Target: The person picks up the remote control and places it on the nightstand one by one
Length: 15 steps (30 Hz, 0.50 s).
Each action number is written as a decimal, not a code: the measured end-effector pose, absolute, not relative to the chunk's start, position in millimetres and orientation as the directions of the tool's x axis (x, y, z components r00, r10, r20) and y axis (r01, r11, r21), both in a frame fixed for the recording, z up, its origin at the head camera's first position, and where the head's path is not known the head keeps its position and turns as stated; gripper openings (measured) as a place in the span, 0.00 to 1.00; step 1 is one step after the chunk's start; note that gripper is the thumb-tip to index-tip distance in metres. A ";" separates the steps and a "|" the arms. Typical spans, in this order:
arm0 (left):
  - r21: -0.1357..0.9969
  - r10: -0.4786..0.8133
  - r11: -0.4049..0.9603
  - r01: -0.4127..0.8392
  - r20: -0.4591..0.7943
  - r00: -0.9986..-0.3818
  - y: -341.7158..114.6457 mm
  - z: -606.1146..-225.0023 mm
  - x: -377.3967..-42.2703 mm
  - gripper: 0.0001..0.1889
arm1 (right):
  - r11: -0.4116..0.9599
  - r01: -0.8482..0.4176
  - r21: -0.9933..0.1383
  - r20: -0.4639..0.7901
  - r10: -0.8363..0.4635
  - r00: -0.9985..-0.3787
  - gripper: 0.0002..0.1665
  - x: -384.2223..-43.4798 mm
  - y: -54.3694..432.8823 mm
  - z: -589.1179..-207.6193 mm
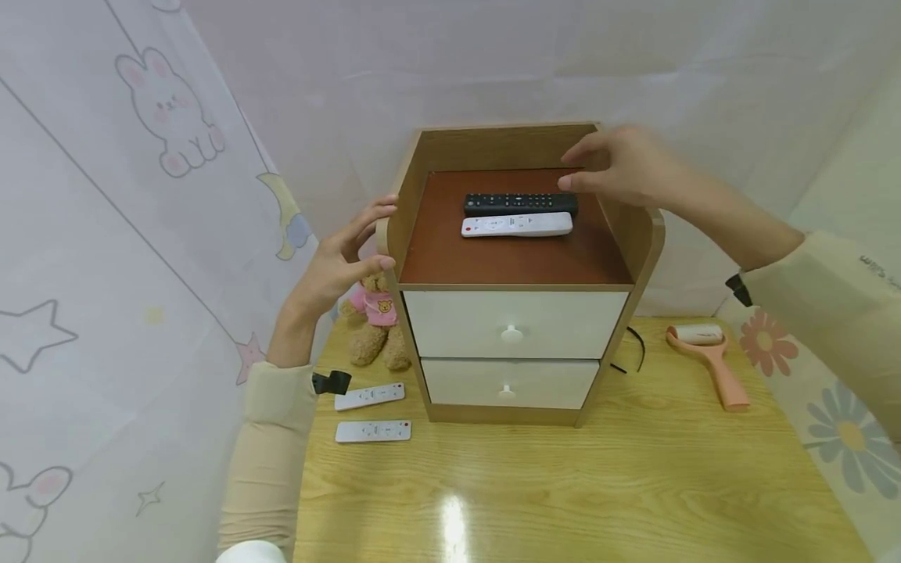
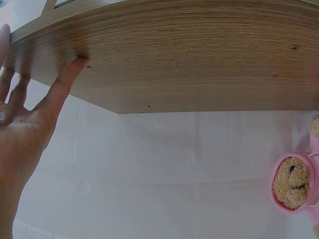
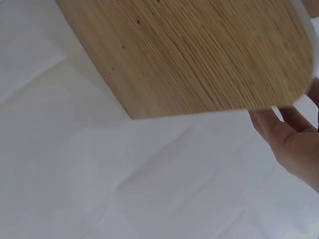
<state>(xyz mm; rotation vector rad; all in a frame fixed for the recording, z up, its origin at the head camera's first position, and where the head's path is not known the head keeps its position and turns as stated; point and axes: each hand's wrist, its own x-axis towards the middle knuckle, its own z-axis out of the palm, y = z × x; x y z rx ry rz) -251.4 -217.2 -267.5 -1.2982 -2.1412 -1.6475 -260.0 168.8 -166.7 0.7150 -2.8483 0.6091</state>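
A small wooden cabinet (image 1: 531, 270) with a brown top shelf and two white drawers stands on the table. On its top shelf a black remote control (image 1: 521, 205) lies just behind a white remote control (image 1: 517, 225). My left hand (image 1: 342, 254) touches the outside of the cabinet's left side panel (image 2: 189, 59), its fingers spread and extended. Over the right side panel (image 3: 209, 55) reaches my right hand (image 1: 619, 168), thumb and fingers apart with nothing between them, near the right end of the black remote.
A teddy bear (image 1: 380, 311) in pink sits left of the cabinet. Two white remotes, one behind (image 1: 369, 396) and one in front (image 1: 373, 431), lie on the table (image 1: 563, 485). To the right are an orange-handled lint roller (image 1: 714, 360) and a thin black strip (image 1: 639, 348).
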 end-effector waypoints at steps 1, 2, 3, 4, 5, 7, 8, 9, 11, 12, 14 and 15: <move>0.720 0.536 0.026 0.694 0.575 -0.618 -217.1 -266.9 -250.9 0.31 | 0.804 -0.468 -0.367 0.252 -0.398 -0.882 0.26 -255.6 172.1 -164.7; 0.721 0.536 0.029 0.693 0.574 -0.619 -217.0 -266.5 -250.6 0.31 | 0.800 -0.462 -0.384 0.278 -0.377 -0.884 0.25 -251.2 175.6 -163.4; 0.719 0.537 0.030 0.695 0.575 -0.617 -216.9 -266.3 -250.3 0.31 | 0.796 -0.452 -0.403 0.296 -0.354 -0.887 0.25 -247.1 179.7 -162.5; 0.717 0.538 0.030 0.696 0.575 -0.616 -216.9 -266.3 -250.3 0.31 | 0.795 -0.447 -0.411 0.320 -0.333 -0.887 0.24 -242.9 183.8 -162.2; 0.716 0.539 0.029 0.697 0.576 -0.615 -216.7 -266.3 -250.3 0.31 | 0.788 -0.441 -0.430 0.337 -0.314 -0.888 0.24 -239.1 188.5 -162.0; 0.715 0.539 0.028 0.699 0.578 -0.613 -216.5 -266.3 -250.4 0.31 | 0.782 -0.436 -0.444 0.378 -0.278 -0.883 0.23 -232.4 197.9 -163.1; 0.713 0.540 0.026 0.701 0.580 -0.610 -216.5 -266.5 -250.6 0.31 | 0.781 -0.438 -0.446 0.401 -0.263 -0.878 0.23 -229.8 202.8 -164.5; 0.712 0.540 0.023 0.702 0.582 -0.608 -216.5 -266.7 -250.8 0.31 | 0.777 -0.438 -0.452 0.421 -0.247 -0.873 0.23 -227.4 207.7 -166.2; 0.714 0.539 0.019 0.700 0.582 -0.608 -216.7 -267.5 -251.0 0.31 | 0.760 -0.436 -0.482 0.449 -0.213 -0.868 0.22 -223.8 217.3 -171.0; 0.716 0.539 0.017 0.698 0.581 -0.610 -216.9 -268.1 -251.0 0.31 | 0.750 -0.438 -0.496 0.462 -0.199 -0.864 0.22 -222.5 221.9 -174.0; 0.720 0.538 0.012 0.694 0.581 -0.611 -217.2 -269.2 -251.0 0.31 | 0.719 -0.438 -0.540 0.463 -0.182 -0.868 0.21 -220.9 231.6 -180.6; 0.722 0.537 0.009 0.692 0.580 -0.612 -217.3 -269.8 -251.1 0.31 | 0.702 -0.442 -0.558 0.463 -0.179 -0.868 0.21 -220.3 236.3 -184.4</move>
